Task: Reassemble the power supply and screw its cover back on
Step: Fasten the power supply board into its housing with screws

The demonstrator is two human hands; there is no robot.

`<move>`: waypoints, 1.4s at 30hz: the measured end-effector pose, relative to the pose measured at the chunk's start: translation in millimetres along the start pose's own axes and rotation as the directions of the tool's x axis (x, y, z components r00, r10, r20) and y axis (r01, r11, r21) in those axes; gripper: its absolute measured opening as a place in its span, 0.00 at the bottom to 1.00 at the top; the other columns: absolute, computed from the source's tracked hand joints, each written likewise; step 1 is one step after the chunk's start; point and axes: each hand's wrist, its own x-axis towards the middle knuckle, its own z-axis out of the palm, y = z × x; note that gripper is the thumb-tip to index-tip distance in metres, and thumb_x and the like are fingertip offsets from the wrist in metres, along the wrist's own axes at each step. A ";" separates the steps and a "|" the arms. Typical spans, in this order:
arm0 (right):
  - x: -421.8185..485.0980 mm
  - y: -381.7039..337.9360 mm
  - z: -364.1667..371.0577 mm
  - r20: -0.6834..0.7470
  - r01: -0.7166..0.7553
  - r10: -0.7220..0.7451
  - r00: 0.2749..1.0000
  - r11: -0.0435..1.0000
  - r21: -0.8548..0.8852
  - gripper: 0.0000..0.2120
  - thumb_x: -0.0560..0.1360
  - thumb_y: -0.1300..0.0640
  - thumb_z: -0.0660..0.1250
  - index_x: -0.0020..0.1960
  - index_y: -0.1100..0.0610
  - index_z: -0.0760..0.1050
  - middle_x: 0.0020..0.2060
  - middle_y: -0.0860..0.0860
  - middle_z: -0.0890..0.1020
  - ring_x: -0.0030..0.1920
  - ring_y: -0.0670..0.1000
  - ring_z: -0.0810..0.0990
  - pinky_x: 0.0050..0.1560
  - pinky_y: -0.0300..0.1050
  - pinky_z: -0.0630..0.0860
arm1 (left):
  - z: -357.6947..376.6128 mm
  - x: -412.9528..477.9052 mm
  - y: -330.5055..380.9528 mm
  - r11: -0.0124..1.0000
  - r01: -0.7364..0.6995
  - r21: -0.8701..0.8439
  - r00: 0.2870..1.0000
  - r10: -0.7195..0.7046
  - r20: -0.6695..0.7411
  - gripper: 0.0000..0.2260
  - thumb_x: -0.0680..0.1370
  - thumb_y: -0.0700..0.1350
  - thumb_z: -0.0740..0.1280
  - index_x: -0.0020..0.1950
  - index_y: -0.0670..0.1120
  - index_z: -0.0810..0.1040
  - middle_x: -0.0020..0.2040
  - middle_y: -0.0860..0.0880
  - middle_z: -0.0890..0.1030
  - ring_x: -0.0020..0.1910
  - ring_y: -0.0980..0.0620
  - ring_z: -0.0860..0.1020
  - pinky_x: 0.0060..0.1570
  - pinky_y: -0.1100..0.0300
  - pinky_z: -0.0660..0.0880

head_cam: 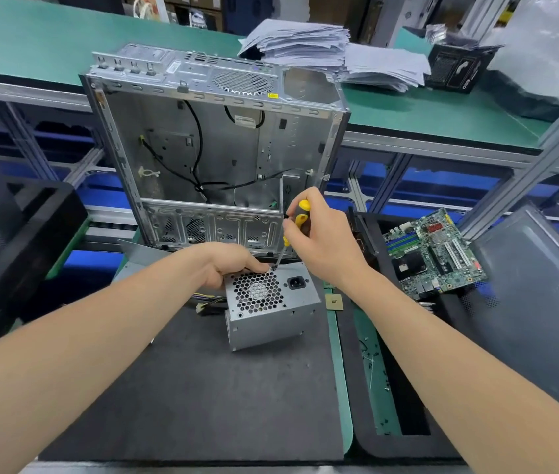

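**Driving a cover screw into the power supply**

The power supply (271, 304) stands on the black mat (185, 388), in front of the empty computer case (216, 148). The right hand (320, 234) is closed around a yellow-and-black screwdriver (296, 224), its tip at the unit's top edge. The left hand (233, 265) grips the far top corner to steady it. The next move likely calls for steady downward turning.

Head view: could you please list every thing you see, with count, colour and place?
power supply: 1, grey, on black mat, centre
screwdriver: 1, yellow and black, tip at power supply's top edge
computer case: 1, silver, open, behind power supply
circuit board: 1, green, in black tray on right
paper stack: 1, white, far bench
black mat: 1, near bench
left hand: steadies power supply
right hand: holds screwdriver
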 end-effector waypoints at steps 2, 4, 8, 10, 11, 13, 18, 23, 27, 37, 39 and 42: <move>0.0 1.2 -1.3 0.008 0.009 -0.009 1.000 1.000 0.013 0.06 0.82 0.56 0.66 0.55 0.50 0.69 0.37 0.48 0.80 0.35 0.47 0.78 0.34 0.34 0.73 | -0.4 -0.1 0.0 1.000 -0.004 0.008 1.000 0.004 0.004 0.15 0.81 0.42 0.71 0.66 0.37 0.79 0.58 0.41 0.86 0.55 0.43 0.85 0.58 0.46 0.81; 1.2 1.6 -3.3 -0.006 0.020 -0.020 1.000 0.999 0.025 0.07 0.82 0.57 0.67 0.55 0.50 0.69 0.37 0.48 0.80 0.36 0.48 0.78 0.34 0.34 0.73 | -0.6 0.0 0.2 1.000 -0.008 0.015 1.000 0.008 0.001 0.15 0.81 0.42 0.71 0.65 0.37 0.80 0.57 0.41 0.86 0.54 0.43 0.86 0.56 0.47 0.82; 3.4 2.1 -3.2 -0.008 0.027 -0.027 1.000 0.998 0.049 0.07 0.81 0.57 0.67 0.55 0.49 0.70 0.36 0.47 0.80 0.34 0.44 0.78 0.34 0.33 0.73 | -0.5 0.2 -0.4 1.000 -0.012 0.028 1.000 0.012 0.002 0.15 0.81 0.43 0.71 0.64 0.37 0.80 0.56 0.41 0.87 0.51 0.44 0.86 0.50 0.49 0.83; 3.7 2.6 -1.5 0.000 0.031 -0.031 1.000 0.998 0.059 0.07 0.81 0.56 0.67 0.55 0.49 0.70 0.36 0.48 0.80 0.34 0.45 0.78 0.34 0.34 0.73 | -0.6 0.5 -0.4 0.999 -0.014 0.035 1.000 0.014 -0.006 0.15 0.81 0.43 0.71 0.64 0.37 0.80 0.56 0.41 0.86 0.51 0.44 0.86 0.51 0.49 0.82; 4.1 2.8 -0.8 0.003 0.033 -0.033 0.999 0.998 0.062 0.07 0.81 0.56 0.67 0.55 0.49 0.70 0.36 0.48 0.80 0.35 0.46 0.78 0.34 0.35 0.74 | -0.7 0.3 -0.3 0.999 -0.014 0.035 1.000 0.015 -0.010 0.15 0.81 0.43 0.71 0.65 0.37 0.80 0.56 0.41 0.86 0.51 0.44 0.86 0.51 0.49 0.82; 4.5 3.2 0.0 0.006 0.034 -0.035 0.999 0.998 0.061 0.07 0.81 0.56 0.67 0.55 0.49 0.70 0.37 0.49 0.80 0.37 0.48 0.79 0.34 0.36 0.75 | -0.7 -0.6 0.1 0.999 -0.011 0.033 1.000 0.012 -0.010 0.15 0.80 0.43 0.72 0.65 0.37 0.80 0.56 0.41 0.87 0.50 0.44 0.86 0.50 0.50 0.83; 6.2 5.4 -0.8 0.031 0.048 -0.049 0.998 0.998 0.046 0.07 0.82 0.56 0.67 0.55 0.49 0.69 0.36 0.48 0.79 0.36 0.48 0.78 0.34 0.36 0.74 | 0.0 -1.9 0.9 1.000 -0.007 0.023 1.000 0.007 -0.009 0.14 0.80 0.43 0.72 0.64 0.38 0.80 0.56 0.41 0.87 0.50 0.44 0.86 0.50 0.50 0.83; 10.3 2.1 -6.2 0.166 0.106 -0.106 0.980 0.994 0.009 0.08 0.82 0.56 0.66 0.56 0.47 0.68 0.38 0.48 0.80 0.35 0.49 0.77 0.34 0.41 0.75 | -0.8 -2.2 1.0 1.000 0.005 0.015 1.000 -0.005 0.005 0.14 0.80 0.43 0.72 0.64 0.38 0.80 0.55 0.42 0.87 0.51 0.45 0.87 0.50 0.51 0.83; 18.9 -6.3 -15.8 0.335 0.166 -0.133 0.933 0.984 -0.071 0.10 0.83 0.57 0.66 0.58 0.47 0.66 0.44 0.44 0.81 0.40 0.48 0.81 0.41 0.44 0.78 | -2.8 0.6 1.0 1.000 0.000 0.010 1.000 0.000 0.010 0.16 0.79 0.44 0.74 0.64 0.39 0.80 0.58 0.41 0.86 0.57 0.44 0.85 0.64 0.45 0.79; 28.1 -25.0 -9.6 0.186 0.150 -0.070 0.980 0.872 -0.465 0.19 0.78 0.39 0.70 0.46 0.54 0.69 0.35 0.51 0.78 0.38 0.55 0.76 0.36 0.51 0.76 | -4.9 13.4 -2.8 0.990 -0.074 0.120 0.995 0.081 -0.058 0.36 0.77 0.48 0.76 0.80 0.41 0.65 0.79 0.42 0.68 0.79 0.43 0.66 0.78 0.42 0.63; 29.8 -26.2 -2.2 0.087 0.085 -0.043 0.995 0.812 -0.577 0.21 0.78 0.38 0.69 0.42 0.54 0.68 0.32 0.51 0.75 0.39 0.57 0.77 0.35 0.49 0.71 | -6.0 16.4 -3.6 0.989 -0.081 0.123 0.994 0.090 -0.068 0.38 0.76 0.49 0.76 0.81 0.41 0.64 0.80 0.42 0.67 0.80 0.43 0.64 0.78 0.42 0.61; 33.6 -29.4 1.7 0.079 0.050 -0.004 0.997 0.809 -0.586 0.23 0.79 0.40 0.69 0.36 0.51 0.61 0.32 0.50 0.72 0.39 0.59 0.77 0.34 0.47 0.65 | -7.5 18.1 -4.5 0.986 -0.093 0.136 0.991 0.104 -0.078 0.38 0.75 0.50 0.77 0.80 0.41 0.65 0.79 0.42 0.68 0.79 0.44 0.65 0.78 0.42 0.62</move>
